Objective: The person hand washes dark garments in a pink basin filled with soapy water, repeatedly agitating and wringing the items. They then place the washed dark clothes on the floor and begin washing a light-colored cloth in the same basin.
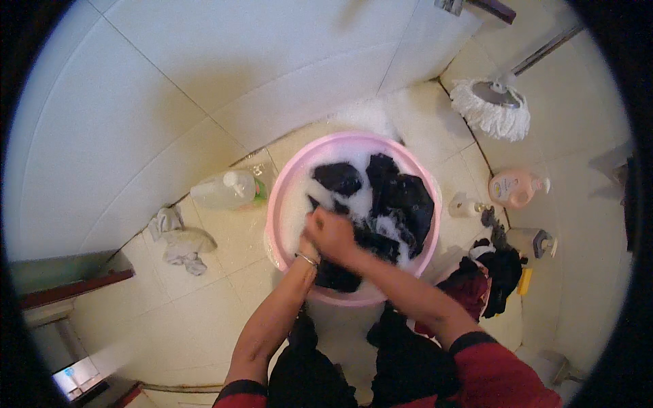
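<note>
A round pink plastic basin (276, 214) stands on the tiled floor, holding sudsy water and wet black cloth (408, 204). Over its left part, my right hand (334, 234) is closed and pressed against my left hand (310, 242), which has a bracelet at the wrist. Black fabric lies right beside and beneath both hands. My left fingers are mostly covered by the right hand, and whether cloth is pinched between the hands cannot be seen. More of the black cloth bulges out of the foam at the basin's right side.
Left of the basin lie a clear plastic bottle (219, 193) and a grey rag (183, 245). To the right are a pump bottle (464, 206), a pink detergent jug (511, 188) and a pile of dark and red clothes (502, 278). A white string mop (490, 109) leans at the upper right.
</note>
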Available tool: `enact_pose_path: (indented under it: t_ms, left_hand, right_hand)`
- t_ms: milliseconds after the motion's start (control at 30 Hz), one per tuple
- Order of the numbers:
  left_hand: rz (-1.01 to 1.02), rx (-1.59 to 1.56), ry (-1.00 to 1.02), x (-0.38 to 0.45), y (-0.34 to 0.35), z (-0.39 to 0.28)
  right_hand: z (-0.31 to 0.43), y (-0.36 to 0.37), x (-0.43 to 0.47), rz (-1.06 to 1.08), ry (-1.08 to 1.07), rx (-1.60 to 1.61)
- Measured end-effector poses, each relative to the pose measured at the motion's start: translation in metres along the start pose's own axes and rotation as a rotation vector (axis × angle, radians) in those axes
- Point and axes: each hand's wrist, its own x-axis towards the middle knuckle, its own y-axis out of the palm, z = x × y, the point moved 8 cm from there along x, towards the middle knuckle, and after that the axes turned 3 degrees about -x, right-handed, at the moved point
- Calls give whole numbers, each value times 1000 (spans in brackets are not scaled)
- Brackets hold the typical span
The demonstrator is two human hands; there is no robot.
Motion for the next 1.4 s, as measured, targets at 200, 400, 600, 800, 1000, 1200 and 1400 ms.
enact_pose_path:
  t_ms: [200, 400, 600, 800, 1000, 1200, 1400]
  left_hand:
    - [-494, 11, 115, 10, -40, -51]
    - [-391, 604, 29, 49, -21, -39]
    - [-279, 729, 32, 57, -55, -34]
    - [-209, 32, -10, 33, 28, -50]
    - [-369, 61, -31, 32, -26, -57]
    - [-412, 294, -8, 70, -52, 8]
    - [-204, -477, -163, 34, 4, -48]
  right_hand:
    - [-94, -12, 41, 201, 133, 405]
    - [-131, 20, 17, 359, 62, -272]
    - [21, -24, -37, -125, -446, 112]
    - [-41, -20, 33, -148, -111, -224]
    - [-107, -27, 31, -22, 97, 390]
    - [-146, 26, 29, 338, -119, -459]
    - [17, -41, -38, -184, -423, 155]
